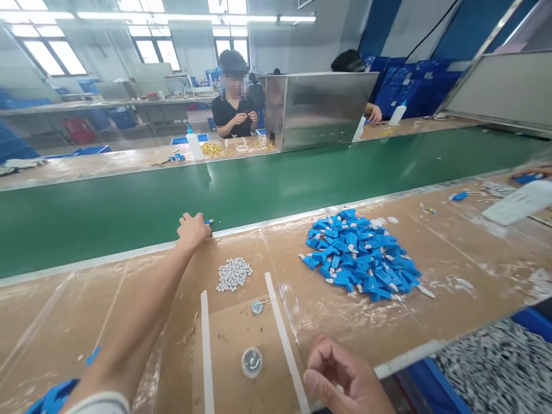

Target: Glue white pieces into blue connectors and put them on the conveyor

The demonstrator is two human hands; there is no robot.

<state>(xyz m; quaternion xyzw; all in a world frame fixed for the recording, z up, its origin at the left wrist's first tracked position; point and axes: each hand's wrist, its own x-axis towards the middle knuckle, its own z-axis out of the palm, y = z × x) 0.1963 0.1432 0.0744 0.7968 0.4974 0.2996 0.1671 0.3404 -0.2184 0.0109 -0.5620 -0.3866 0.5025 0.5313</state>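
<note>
My left hand (194,229) is stretched out to the near edge of the green conveyor belt (276,183). A small blue plastic piece with a whitish tip (209,222) shows at its fingers, which are bent round it and partly hide it. Low in the view, my right hand (345,376) is curled above the table's front edge, thumb towards the fingers. Something pale shows in its palm, too hidden to name. Between the hands lie a heap of small grey pieces (234,274) and a large pile of blue plastic pieces with white tips (360,253).
A small clear round dish (252,363) and a bluish blob with a thin stick (257,307) lie between white tape strips. A blue bin (444,382) of grey pieces is at lower right. Across the belt, a person (235,109) works beside a metal box (321,109) and white bottle (195,146).
</note>
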